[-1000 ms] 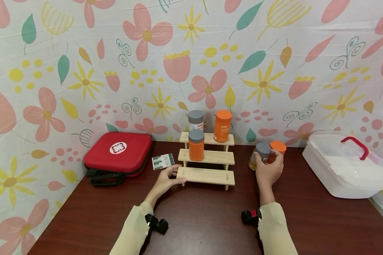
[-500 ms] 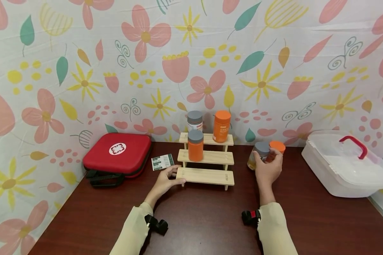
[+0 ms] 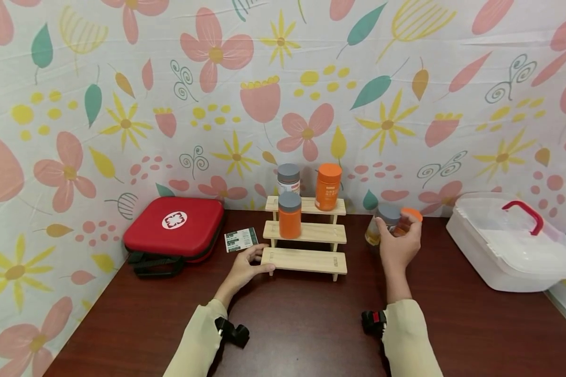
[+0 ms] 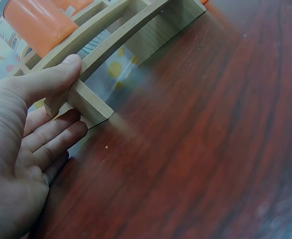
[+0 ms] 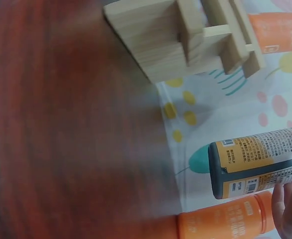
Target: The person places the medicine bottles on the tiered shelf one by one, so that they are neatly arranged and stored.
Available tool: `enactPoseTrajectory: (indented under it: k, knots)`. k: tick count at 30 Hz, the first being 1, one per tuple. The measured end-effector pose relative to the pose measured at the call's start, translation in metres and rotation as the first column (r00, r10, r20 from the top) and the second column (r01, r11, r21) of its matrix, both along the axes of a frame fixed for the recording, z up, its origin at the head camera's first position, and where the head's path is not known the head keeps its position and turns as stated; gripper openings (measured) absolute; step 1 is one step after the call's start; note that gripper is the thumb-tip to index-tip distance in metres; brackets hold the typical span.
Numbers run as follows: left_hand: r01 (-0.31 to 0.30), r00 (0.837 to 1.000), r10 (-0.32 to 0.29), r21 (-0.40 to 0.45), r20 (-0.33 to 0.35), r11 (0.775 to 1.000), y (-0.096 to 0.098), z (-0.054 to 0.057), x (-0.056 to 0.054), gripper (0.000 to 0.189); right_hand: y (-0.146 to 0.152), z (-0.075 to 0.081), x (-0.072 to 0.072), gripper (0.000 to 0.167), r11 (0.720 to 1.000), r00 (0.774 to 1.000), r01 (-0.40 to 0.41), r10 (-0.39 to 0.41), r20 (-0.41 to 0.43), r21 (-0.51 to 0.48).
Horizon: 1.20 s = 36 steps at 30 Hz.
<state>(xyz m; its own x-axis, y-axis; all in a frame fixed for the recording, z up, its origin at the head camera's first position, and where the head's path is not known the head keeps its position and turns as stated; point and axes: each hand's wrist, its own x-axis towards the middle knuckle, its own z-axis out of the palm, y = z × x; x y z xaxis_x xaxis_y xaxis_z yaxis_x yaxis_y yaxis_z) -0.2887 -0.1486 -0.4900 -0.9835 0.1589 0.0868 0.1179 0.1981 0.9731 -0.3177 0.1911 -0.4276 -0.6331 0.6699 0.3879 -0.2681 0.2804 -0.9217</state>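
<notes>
My left hand (image 3: 242,269) grips the left end of the lowest step of a three-tier wooden display stand (image 3: 306,260), thumb on the board and fingers under it in the left wrist view. My right hand (image 3: 400,246) holds a grey-capped pill bottle (image 3: 389,212) near its top. In the right wrist view that bottle (image 5: 258,162) has a yellow-and-white label, and its base is off the table. Close beside it stands an orange bottle (image 5: 225,219), its orange lid (image 3: 412,214) partly hidden behind my right fingers in the head view.
On the middle step is a grey-capped orange bottle (image 3: 290,215). The top step bears a grey-capped white-labelled bottle (image 3: 289,180) and an orange bottle (image 3: 328,187). A red first-aid case (image 3: 172,228) and a printed card (image 3: 240,239) lie left; a lidded clear box (image 3: 509,262) stands right.
My right hand has moved slightly right, and the held bottle has risen a little, covering more of the orange lid. My left hand and the stand have stayed put.
</notes>
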Motion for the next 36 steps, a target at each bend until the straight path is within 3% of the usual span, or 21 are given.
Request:
enactPoseTrajectory:
  k: [4,11,13,19,25,29,36]
  knots:
    - [-0.002,1.0,0.002,-0.012,-0.008,1.0,0.0,-0.001,-0.001,0.06,0.001,0.007,0.001,0.054,0.999,0.999,-0.024,0.023,-0.027,-0.03]
    - [-0.002,1.0,0.002,-0.017,-0.013,1.0,0.0,0.003,0.001,0.059,-0.001,0.021,0.007,0.058,0.997,0.997,-0.078,0.078,0.015,-0.029]
    - [-0.008,1.0,0.008,-0.018,-0.019,1.0,-0.001,-0.001,-0.002,0.06,-0.003,0.025,0.008,0.058,0.995,0.995,-0.094,0.095,0.013,-0.035]
    - [-0.022,1.0,0.022,-0.015,-0.01,1.0,0.0,-0.002,-0.002,0.061,-0.006,0.033,0.011,0.057,0.987,0.989,-0.142,0.139,-0.041,-0.07]
    - [-0.028,1.0,0.027,-0.021,-0.013,0.999,0.001,0.001,-0.001,0.06,-0.007,0.039,0.016,0.054,0.98,0.978,-0.195,0.191,-0.086,-0.041]
    - [-0.025,1.0,0.024,-0.019,-0.017,1.0,0.002,0.006,0.0,0.059,-0.011,0.042,0.017,0.053,0.966,0.962,-0.256,0.252,-0.107,-0.027]
    - [0.01,1.0,-0.01,-0.024,0.01,1.0,0.004,0.026,0.014,0.06,-0.021,0.043,0.021,0.054,0.95,0.947,-0.314,0.312,-0.072,-0.005]
